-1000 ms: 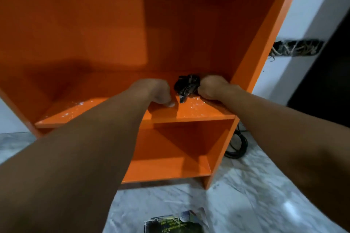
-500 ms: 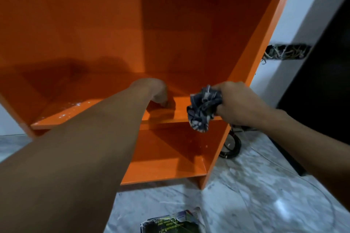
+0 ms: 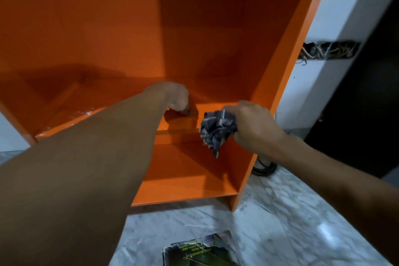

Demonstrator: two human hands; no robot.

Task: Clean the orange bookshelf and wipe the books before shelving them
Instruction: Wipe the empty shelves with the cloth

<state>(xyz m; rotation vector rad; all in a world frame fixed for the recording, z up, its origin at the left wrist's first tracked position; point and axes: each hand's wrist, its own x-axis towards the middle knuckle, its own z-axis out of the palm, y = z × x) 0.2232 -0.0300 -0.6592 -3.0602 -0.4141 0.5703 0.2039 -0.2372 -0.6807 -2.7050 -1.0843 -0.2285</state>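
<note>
The orange bookshelf (image 3: 280, 71) fills the upper view, its middle shelf (image 3: 179, 123) at centre with white dust specks on its left part. My left hand (image 3: 172, 99) rests on that shelf with the fingers bent down onto the board. My right hand (image 3: 252, 123) grips a crumpled dark patterned cloth (image 3: 216, 131), held in the air just in front of the shelf's front edge at the right. A book (image 3: 200, 250) with a dark green cover lies on the marble floor near the bottom edge.
The lower compartment (image 3: 190, 181) of the bookshelf is open below the shelf. A black coiled cable (image 3: 264, 167) lies on the floor beside the shelf's right side. A wall recess with loose wires (image 3: 328, 51) is at right, next to a dark doorway.
My right hand has pulled the cloth off the back right of the shelf, out and down in front of its edge. My left hand has stayed on the shelf.
</note>
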